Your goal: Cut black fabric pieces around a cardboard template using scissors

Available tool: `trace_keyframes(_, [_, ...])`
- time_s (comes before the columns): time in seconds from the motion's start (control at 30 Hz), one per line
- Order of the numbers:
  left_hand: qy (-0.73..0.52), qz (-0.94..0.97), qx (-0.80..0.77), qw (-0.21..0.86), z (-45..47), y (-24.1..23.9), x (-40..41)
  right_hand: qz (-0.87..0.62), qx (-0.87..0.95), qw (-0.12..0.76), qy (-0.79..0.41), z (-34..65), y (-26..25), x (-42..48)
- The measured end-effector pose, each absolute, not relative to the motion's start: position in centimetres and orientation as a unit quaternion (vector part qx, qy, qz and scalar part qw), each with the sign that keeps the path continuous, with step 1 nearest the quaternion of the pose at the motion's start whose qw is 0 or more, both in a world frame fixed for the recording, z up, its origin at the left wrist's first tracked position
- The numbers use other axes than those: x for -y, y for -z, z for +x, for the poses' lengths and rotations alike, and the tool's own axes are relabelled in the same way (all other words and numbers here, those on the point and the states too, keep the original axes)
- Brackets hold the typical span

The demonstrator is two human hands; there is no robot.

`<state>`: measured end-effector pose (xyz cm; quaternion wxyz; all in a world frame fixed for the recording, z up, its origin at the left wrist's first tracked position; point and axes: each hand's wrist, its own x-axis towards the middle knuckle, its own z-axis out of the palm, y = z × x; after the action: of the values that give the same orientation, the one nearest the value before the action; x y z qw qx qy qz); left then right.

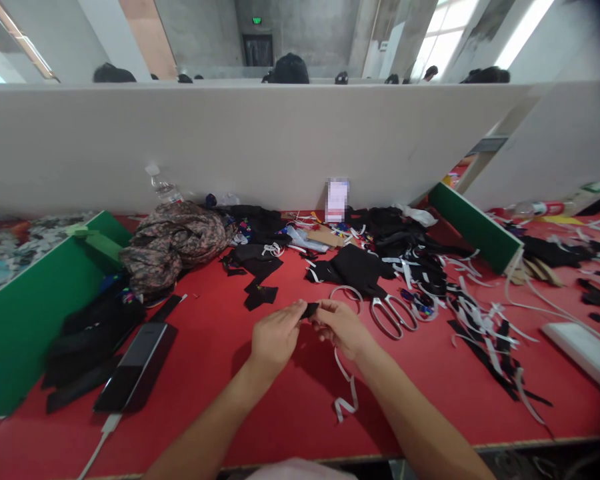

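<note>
Over the middle of the red table, my left hand (275, 337) and my right hand (343, 327) meet with a small piece of black fabric (309, 310) pinched between their fingers. Both hands are closed on it. A narrow white strip (347, 400) hangs below my right hand and trails onto the table; where its upper end goes is hidden. Just beyond my right hand lie scissors (394, 317) with white handles, their blades under black cloth (355, 267). Small black scraps (261, 297) rest past my left hand.
Left stand a black phone-like device (133, 367) with a white cable, a patterned cloth bundle (177, 243) and a green divider (45, 320). White and black strips (485, 327) pile up right, near another green divider (475, 227). A phone (337, 200) leans on the pale partition (255, 147).
</note>
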<state>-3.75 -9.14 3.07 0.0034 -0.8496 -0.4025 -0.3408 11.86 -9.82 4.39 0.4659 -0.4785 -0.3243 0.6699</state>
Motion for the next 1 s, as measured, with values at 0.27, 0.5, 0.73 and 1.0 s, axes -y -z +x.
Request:
trace_keyframes(0.27, [0.326, -0.817, 0.467, -0.091, -3.54, -3.41, 9.20, -0.477, 0.328, 0.465, -0.669, 11.86, -4.44, 9.80])
trace_keyframes(0.5, [0.311, -0.834, 0.454, -0.036, -3.66, -3.08, 9.17, -0.494, 0.331, 0.453, -0.664, 11.88, -4.48, 9.82])
trace_keyframes(0.73, [0.301, -0.841, 0.450, 0.002, -3.49, -3.20, 9.35, -0.510, 0.334, 0.450, -0.652, 11.74, -4.43, 9.84])
trace_keyframes(1.0, [0.278, -0.824, 0.489, -0.062, -3.21, -3.44, 9.56, -0.515, 0.352, 0.462, -0.631, 11.26, -4.46, 10.11])
